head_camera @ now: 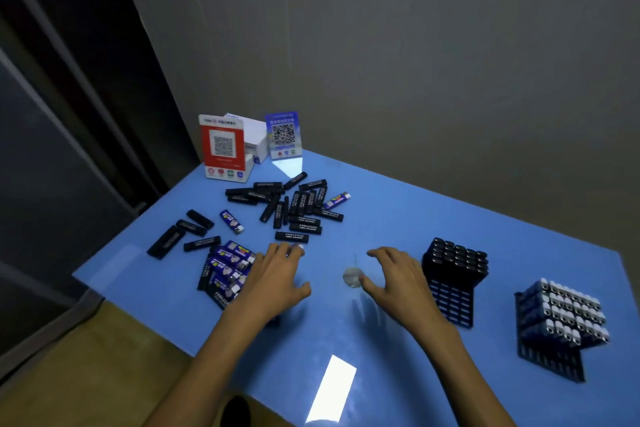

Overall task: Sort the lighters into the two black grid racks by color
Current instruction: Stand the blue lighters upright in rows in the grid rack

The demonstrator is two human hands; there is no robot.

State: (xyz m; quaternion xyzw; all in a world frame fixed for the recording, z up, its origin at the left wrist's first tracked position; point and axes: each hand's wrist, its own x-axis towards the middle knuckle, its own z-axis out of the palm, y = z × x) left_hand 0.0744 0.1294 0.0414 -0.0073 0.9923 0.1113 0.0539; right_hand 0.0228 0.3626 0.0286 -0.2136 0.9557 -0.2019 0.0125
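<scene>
Loose black lighters [294,206] lie heaped at the far middle of the blue table [381,211], with a few more black ones [180,232] to the left. A pile of blue lighters [227,267] lies at the near left. My left hand [277,276] is palm down beside that pile; its fingertips rest over a lighter whose silver top [299,248] shows, thumb spread away. My right hand [398,277] hovers with spread, loosely curled fingers and holds nothing. The nearer black rack [453,302] holds black lighters. The right rack [550,360] holds blue lighters with silver tops.
Single blue lighters lie at the far right of the heap [337,199] and left of it [232,221]. A red QR sign [223,146], a white box [254,139] and a blue QR sign [284,135] stand at the table's far corner. The grey wall runs behind.
</scene>
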